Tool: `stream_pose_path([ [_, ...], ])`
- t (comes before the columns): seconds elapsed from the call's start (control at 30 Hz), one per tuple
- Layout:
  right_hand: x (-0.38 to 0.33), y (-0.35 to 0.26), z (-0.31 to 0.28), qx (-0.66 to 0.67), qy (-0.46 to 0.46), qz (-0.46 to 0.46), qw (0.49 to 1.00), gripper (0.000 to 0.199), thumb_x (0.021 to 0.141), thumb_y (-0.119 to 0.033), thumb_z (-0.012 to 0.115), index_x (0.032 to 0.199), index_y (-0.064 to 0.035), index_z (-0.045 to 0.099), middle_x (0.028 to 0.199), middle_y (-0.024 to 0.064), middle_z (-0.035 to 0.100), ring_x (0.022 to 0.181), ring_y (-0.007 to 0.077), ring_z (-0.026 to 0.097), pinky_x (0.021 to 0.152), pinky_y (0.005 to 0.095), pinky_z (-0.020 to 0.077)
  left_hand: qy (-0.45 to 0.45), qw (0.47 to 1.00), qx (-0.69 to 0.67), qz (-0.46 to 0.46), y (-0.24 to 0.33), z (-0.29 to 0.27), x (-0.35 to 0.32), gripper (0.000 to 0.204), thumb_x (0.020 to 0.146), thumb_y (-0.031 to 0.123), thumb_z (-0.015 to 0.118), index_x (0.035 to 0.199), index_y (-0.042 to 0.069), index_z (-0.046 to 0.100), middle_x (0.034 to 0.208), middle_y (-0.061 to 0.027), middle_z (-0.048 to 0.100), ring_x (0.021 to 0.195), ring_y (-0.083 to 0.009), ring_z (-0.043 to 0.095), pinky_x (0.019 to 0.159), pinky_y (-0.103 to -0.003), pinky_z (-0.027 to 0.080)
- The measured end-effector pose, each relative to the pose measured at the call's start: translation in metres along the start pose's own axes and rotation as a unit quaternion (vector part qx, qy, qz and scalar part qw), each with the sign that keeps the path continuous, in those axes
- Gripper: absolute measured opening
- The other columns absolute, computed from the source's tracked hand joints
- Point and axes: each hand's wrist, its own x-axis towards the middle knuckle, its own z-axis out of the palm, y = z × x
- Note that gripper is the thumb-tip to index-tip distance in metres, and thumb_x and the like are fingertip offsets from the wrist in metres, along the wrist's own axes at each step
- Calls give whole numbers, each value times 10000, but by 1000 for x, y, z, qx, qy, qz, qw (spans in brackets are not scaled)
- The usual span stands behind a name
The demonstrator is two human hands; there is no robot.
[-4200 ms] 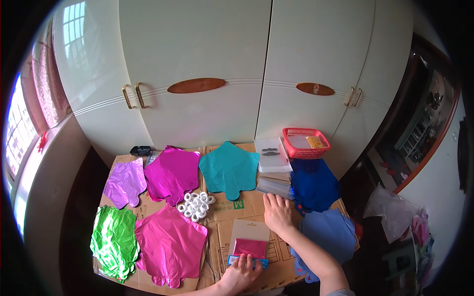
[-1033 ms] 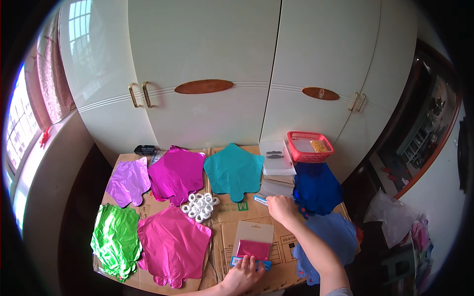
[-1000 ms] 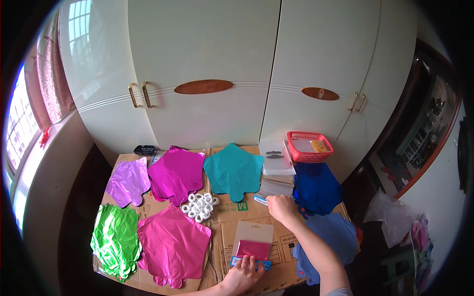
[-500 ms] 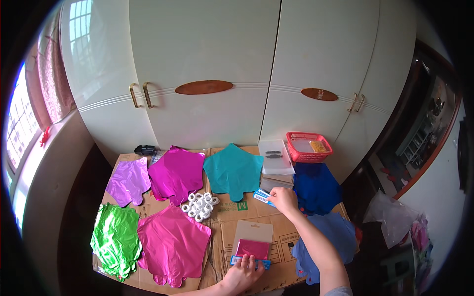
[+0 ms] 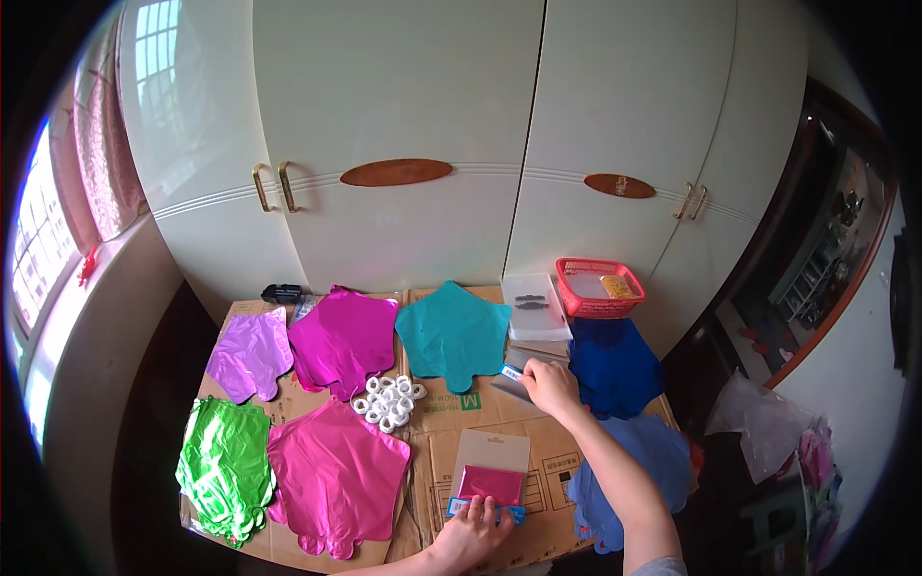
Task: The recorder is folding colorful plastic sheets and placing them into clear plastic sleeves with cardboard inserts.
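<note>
My left hand (image 5: pixel 473 534) lies with its fingers spread over the lower end of a flat package. This package (image 5: pixel 493 485) has a beige card with a hanging slot, a folded magenta foil piece and a blue strip along the near end. Farther right, the fingers of my right hand (image 5: pixel 551 386) are pinched on a small blue-and-white label (image 5: pixel 512 372). Grey flat sheets (image 5: pixel 518 387) lie just under that label. Whether the label is joined to one of them, I cannot tell.
Star-like foil balloons lie on the cardboard (image 5: pixel 437 442): teal (image 5: pixel 453 331), purple (image 5: pixel 344 336), lilac (image 5: pixel 248 353), green (image 5: pixel 226 468), pink (image 5: pixel 338 470), dark blue (image 5: pixel 618 368) and lighter blue (image 5: pixel 634 470). White rings (image 5: pixel 388 401) sit mid-left. A clear box (image 5: pixel 536 309) and red basket (image 5: pixel 599 305) stand behind.
My right hand has shifted slightly; less of the blue-and-white label shows, and more of the grey sheet below it is visible. My left hand stays on the package.
</note>
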Motion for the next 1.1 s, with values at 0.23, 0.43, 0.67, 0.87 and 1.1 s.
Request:
stream_pose_path([
  [0.23, -3, -4, 1, 41, -28, -22, 999, 198, 867, -271, 602, 841, -75, 599, 767, 161, 648, 750, 365, 629, 659, 471, 472, -12, 1000, -1, 1, 0, 1, -1, 373, 799, 198, 540, 1135, 38, 524, 1090, -265, 583, 1004, -396, 623, 770, -418, 567],
  [0.43, -4, -13, -18, 174, -98, -41, 979, 250, 873, -275, 612, 865, -29, 563, 783, 157, 623, 726, 342, 602, 644, 432, 454, -21, 1000, -8, -1, -1, 2, -2, 396, 791, 204, 551, 1144, 28, 517, 1098, -274, 579, 1005, -402, 621, 773, -424, 566],
  [0.67, -47, -57, -94, 166, 61, -164, 971, 149, 865, -133, 625, 862, -22, 527, 728, 131, 579, 626, 288, 584, 560, 349, 450, -17, 1000, 14, 3, -1, 13, -4, 396, 794, 203, 542, 1147, 26, 513, 1102, -275, 576, 1012, -395, 619, 775, -423, 564],
  [0.87, -109, -70, -71, 0, 109, -334, 936, 111, 754, -98, 689, 794, -94, 585, 760, 39, 643, 666, 208, 651, 559, 316, 511, -19, 1000, -2, 7, -4, 15, -8, 420, 793, 206, 542, 1168, 17, 513, 1109, -252, 582, 1014, -381, 619, 785, -412, 557],
  [1.1, -133, -44, -45, -24, 66, -382, 921, 83, 779, -124, 607, 859, -111, 590, 814, -4, 648, 745, 133, 659, 575, 265, 510, -52, 999, 11, 4, -1, 15, -5, 518, 764, 244, 571, 1202, -24, 503, 1141, -257, 569, 1036, -385, 607, 802, -411, 550],
])
